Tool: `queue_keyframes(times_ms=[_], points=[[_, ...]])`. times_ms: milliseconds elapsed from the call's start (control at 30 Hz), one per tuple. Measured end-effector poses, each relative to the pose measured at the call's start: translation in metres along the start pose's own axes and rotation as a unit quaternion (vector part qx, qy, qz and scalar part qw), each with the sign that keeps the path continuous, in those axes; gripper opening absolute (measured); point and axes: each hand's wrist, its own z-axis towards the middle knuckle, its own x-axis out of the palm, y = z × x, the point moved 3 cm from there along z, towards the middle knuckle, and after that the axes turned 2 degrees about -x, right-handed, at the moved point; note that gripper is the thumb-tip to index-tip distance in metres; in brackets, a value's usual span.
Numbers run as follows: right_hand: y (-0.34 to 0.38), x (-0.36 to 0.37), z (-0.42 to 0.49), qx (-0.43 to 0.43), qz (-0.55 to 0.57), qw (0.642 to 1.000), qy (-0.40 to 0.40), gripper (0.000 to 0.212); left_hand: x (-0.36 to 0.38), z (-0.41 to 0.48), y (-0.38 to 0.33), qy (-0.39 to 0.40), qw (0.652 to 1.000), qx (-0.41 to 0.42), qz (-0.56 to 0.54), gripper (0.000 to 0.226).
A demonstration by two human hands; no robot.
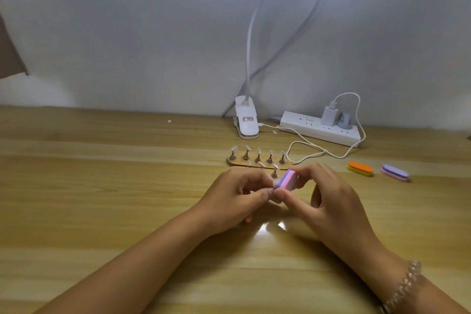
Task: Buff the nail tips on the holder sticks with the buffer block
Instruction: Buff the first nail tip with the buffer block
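The table (pixel 102 186) lies open leftward; holder base (pixel 237 162), white cable (pixel 308 153), orange buffer (pixel 360 168) and purple buffer (pixel 394 172) stand behind and right.

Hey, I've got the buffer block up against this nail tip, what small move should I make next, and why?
Probably a short stroke of the buffer block across the nail tip: your right hand pinches the block, your left hand pinches the tip, and the two seem to touch.
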Motion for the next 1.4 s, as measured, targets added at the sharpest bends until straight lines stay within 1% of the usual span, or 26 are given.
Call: queue_keyframes(times_ms=[100,133,233,267,367,400,500,533,667,767,800,933,967,1067,1100,1200,1233,1267,1333,1367,1400], points=[[0.006,0.006,-0.004,-0.046,-0.023,0.998,0.019,0.039,0.001,0.0,0.001,0.002,1.0,-0.001,0.016,0.018],[0.005,0.006,-0.003,-0.041,-0.015,0.999,0.022,0.039,0.001,0.001,0.001,0.003,1.0,-0.001,0.019,0.017],[-0.007,0.001,0.002,0.028,0.037,0.999,-0.005,0.037,0.002,0.001,-0.001,0.01,1.0,0.002,0.029,0.012],[-0.008,0.001,0.002,0.03,0.036,0.999,-0.006,0.037,0.002,0.001,-0.001,0.011,0.999,0.003,0.038,0.013],[0.004,0.008,-0.003,-0.032,-0.009,0.999,0.027,0.035,0.002,0.001,-0.001,0.006,0.998,0.0,0.063,0.018],[0.005,0.009,-0.004,-0.036,-0.01,0.999,0.032,0.036,0.002,0.001,-0.001,0.004,0.998,-0.001,0.063,0.018],[-0.005,0.003,0.001,0.028,0.034,0.999,0.01,0.038,0.003,0.001,-0.002,0.0,0.998,0.005,0.055,0.014],[-0.008,0.002,0.002,0.037,0.038,0.999,0.009,0.038,0.003,0.001,-0.002,0.002,0.999,0.006,0.053,0.014],[0.002,0.007,-0.003,-0.017,0.001,0.999,0.028,0.039,0.003,0.001,0.0,0.007,0.998,0.014,0.066,0.01],[-0.007,0.005,0.002,0.039,0.026,0.999,0.026,0.045,0.002,0.0,0.001,-0.009,0.997,0.006,0.082,0.01],[-0.009,0.004,0.003,0.046,0.027,0.998,0.026,0.045,0.002,0.0,0.001,-0.015,0.996,0.004,0.083,0.012],[0.004,0.008,-0.003,-0.021,-0.013,0.999,0.037,0.041,0.001,-0.001,-0.003,-0.023,0.997,0.004,0.075,0.025],[0.003,0.007,-0.003,-0.016,-0.009,0.999,0.037,0.041,0.001,-0.001,-0.003,-0.025,0.997,-0.001,0.074,0.025],[-0.005,0.003,0.001,0.034,0.018,0.999,0.015,0.043,0.001,0.0,-0.001,-0.023,0.998,-0.018,0.05,0.017],[-0.004,0.003,0.001,0.026,0.012,0.999,0.018,0.043,0.002,-0.001,-0.001,-0.021,0.999,-0.018,0.042,0.016],[0.007,0.008,-0.005,-0.034,-0.025,0.998,0.053,0.039,0.002,-0.001,-0.002,-0.014,0.999,-0.016,0.042,0.016],[0.007,0.008,-0.005,-0.034,-0.02,0.998,0.05,0.039,0.002,0.0,-0.001,-0.013,0.999,-0.017,0.05,0.016],[0.005,0.005,-0.003,-0.019,-0.002,0.999,0.029,0.039,0.003,0.0,-0.001,-0.015,0.998,-0.017,0.058,0.017],[-0.003,-0.003,0.001,0.033,0.043,0.998,-0.028,0.038,0.002,0.0,0.0,-0.024,0.998,-0.014,0.063,0.016],[-0.007,-0.005,0.002,0.051,0.054,0.996,-0.041,0.038,0.002,-0.001,0.001,-0.028,0.998,-0.013,0.06,0.015],[-0.007,-0.005,0.002,0.054,0.054,0.996,-0.033,0.039,0.001,-0.001,0.001,-0.03,0.998,-0.014,0.059,0.015]])
